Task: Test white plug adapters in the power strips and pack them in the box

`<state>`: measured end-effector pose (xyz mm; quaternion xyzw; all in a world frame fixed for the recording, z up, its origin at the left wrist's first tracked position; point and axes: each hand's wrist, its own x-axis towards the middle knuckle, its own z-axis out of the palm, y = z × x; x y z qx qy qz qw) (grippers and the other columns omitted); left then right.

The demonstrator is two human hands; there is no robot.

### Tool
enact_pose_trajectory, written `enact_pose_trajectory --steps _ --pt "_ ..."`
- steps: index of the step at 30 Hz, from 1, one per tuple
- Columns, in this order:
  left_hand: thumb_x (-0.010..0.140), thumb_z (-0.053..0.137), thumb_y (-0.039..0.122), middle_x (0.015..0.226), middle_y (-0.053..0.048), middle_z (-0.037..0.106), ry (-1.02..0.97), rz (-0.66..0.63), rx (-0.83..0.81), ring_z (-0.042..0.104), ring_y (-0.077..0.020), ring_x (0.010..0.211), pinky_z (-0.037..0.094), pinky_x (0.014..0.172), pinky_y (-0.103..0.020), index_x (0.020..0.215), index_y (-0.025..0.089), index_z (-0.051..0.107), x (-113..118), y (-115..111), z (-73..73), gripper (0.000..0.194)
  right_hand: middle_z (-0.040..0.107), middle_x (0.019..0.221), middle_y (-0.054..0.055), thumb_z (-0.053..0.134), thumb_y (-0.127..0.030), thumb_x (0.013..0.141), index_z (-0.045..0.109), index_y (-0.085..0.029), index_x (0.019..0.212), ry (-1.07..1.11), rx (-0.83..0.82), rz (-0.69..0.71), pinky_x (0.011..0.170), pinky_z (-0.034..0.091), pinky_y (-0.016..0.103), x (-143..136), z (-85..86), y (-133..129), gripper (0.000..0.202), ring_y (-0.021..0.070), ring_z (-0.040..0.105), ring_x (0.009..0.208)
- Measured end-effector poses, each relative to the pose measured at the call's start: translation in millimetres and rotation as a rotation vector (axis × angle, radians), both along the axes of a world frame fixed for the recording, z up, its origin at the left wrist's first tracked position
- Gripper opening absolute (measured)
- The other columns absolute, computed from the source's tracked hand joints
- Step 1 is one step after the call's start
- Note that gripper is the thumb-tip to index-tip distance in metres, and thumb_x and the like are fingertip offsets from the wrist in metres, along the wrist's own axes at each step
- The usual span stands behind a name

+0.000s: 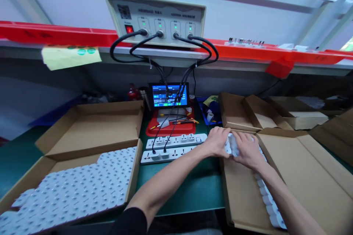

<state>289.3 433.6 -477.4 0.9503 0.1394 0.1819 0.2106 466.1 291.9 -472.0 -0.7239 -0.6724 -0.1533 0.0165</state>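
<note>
My left hand (216, 142) reaches over the near edge of the right cardboard box (241, 191), fingers curled on the left end of a short group of small white plastic blocks (234, 145). At the group's other end my right hand (246, 149) grips it from above, so the blocks are pressed between both hands. They look like charger housings; fingers hide part of them. Below my right forearm a row of similar white blocks (268, 200) lines the box's right side. Left of my left hand lie two white power strips (172, 141), the nearer one with two small plugs in it.
A left cardboard box (134, 176) holds many white blocks in rows. Behind the strips stand a red tray (152, 129) with tools and a lit screen (171, 95). Black cables hang from a tester box (157, 5) on the shelf. Open cartons (248, 112) stand behind the right box.
</note>
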Motion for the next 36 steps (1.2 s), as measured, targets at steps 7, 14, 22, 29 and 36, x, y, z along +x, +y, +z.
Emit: enact_pose_trajectory --steps 7,14,22,29,36 --pt "0.07 0.089 0.036 0.165 -0.018 0.047 -0.239 0.132 -0.296 0.047 -0.0423 0.152 0.042 0.129 -0.061 0.171 0.024 0.033 -189 -48 -39.0 0.116 0.055 0.15 0.019 0.077 -0.043 0.083 0.035 -0.025 0.168 0.398 0.166 0.137 0.109 0.048 0.056 -133 -7.4 -67 0.097 0.0413 0.055 0.132" --pt "0.078 0.082 0.028 0.16 -0.02 0.047 -0.085 0.49 -0.284 0.05 -0.0412 0.15 0.047 0.125 -0.061 0.173 0.023 0.03 -302 -99 -124.3 0.108 0.052 0.153 0.017 0.079 -0.038 0.082 0.027 -0.028 0.172 0.734 0.119 0.144 0.113 0.054 0.058 -224 -111.9 -64 0.105 0.0403 0.056 0.138" --pt "0.079 0.089 0.051 0.164 -0.027 0.041 0.041 0.459 -0.068 0.043 -0.0497 0.149 0.044 0.119 -0.07 0.175 0.019 0.023 -298 -97 -130.3 0.12 0.042 0.167 0.021 0.073 -0.047 0.096 0.024 -0.029 0.175 0.551 0.041 0.211 0.118 0.052 0.063 -216 -129.3 -60 0.095 0.0431 0.05 0.151" --pt "0.091 0.08 0.056 0.162 -0.03 0.041 -0.087 0.472 0.067 0.045 -0.0475 0.147 0.044 0.121 -0.065 0.176 0.013 0.018 -292 -86 -109.8 0.114 0.046 0.164 0.022 0.075 -0.043 0.096 0.028 -0.027 0.175 0.609 0.28 0.234 0.116 0.054 0.061 -231 -62.1 -48 0.093 0.0415 0.054 0.148" --pt "0.084 0.084 0.058 0.156 -0.029 0.05 0.1 0.5 -0.104 0.053 -0.0509 0.138 0.047 0.113 -0.072 0.171 0.016 0.038 -298 -83 -95.5 0.107 0.055 0.152 0.02 0.071 -0.046 0.097 0.044 -0.03 0.168 0.488 0.121 0.314 0.104 0.061 0.061 -223 -76.4 -41 0.077 0.0413 0.064 0.133"
